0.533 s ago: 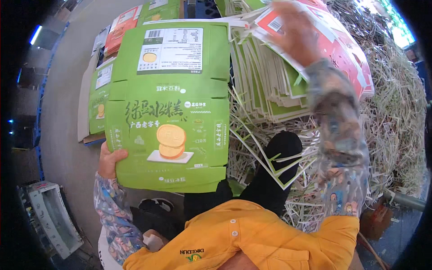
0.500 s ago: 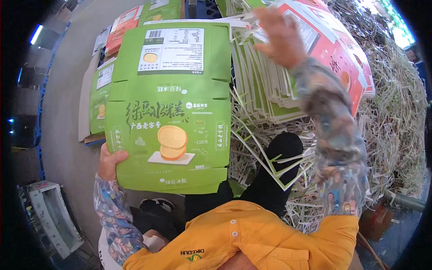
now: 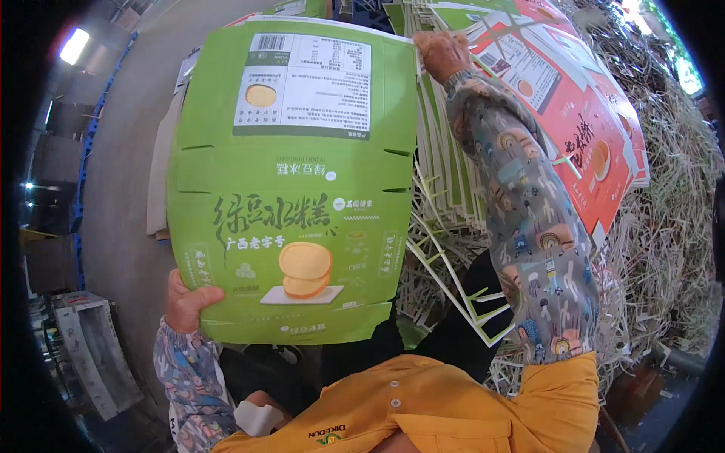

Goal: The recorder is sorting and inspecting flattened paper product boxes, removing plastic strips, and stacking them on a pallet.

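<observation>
Head view: the left hand (image 3: 192,303) has its grip closed on the lower-left edge of a green carton blank (image 3: 294,177), thumb over the printed face, left of frame centre. The right hand (image 3: 442,54) curls at its upper-right corner; whether it pinches, I cannot tell. Holding opposite corners probably steadies the broad sheet. Rightward lie red carton blanks (image 3: 563,134) and paper trimmings (image 3: 672,196).

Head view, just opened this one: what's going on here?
A person holds a flat, printed green cardboard sheet over their lap. The left hand grips its lower left edge, and the right hand is at its upper right corner, its grip unclear. To the right lie flat, printed red cardboard sheets and a heap of pale, thin strips.
</observation>
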Motion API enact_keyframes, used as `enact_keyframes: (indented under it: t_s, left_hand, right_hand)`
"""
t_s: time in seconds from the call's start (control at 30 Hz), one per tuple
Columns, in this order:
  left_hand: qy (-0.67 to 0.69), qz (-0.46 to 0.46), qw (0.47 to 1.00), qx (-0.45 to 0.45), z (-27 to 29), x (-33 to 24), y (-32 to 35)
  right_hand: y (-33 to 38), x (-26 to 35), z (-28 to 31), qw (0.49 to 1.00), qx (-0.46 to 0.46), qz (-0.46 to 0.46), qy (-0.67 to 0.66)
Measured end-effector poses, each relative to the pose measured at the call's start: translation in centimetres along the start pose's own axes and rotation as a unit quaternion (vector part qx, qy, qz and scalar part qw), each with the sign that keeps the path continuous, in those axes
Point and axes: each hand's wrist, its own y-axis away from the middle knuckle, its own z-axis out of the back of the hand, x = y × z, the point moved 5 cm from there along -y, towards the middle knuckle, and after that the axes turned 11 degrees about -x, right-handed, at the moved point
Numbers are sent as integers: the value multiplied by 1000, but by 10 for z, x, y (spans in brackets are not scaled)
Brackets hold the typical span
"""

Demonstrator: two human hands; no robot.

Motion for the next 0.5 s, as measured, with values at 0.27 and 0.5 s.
enact_keyframes:
  t_s: [0.27, 0.5]
  left_hand:
    - [-212, -77, 974, -2, 30, -26, 16]
    - [-121, -3, 991, -52, 67, -15, 51]
  right_hand:
    - [-25, -144, -54, 996, -67, 56, -23]
    - [-14, -76, 12, 998, -56, -17, 21]
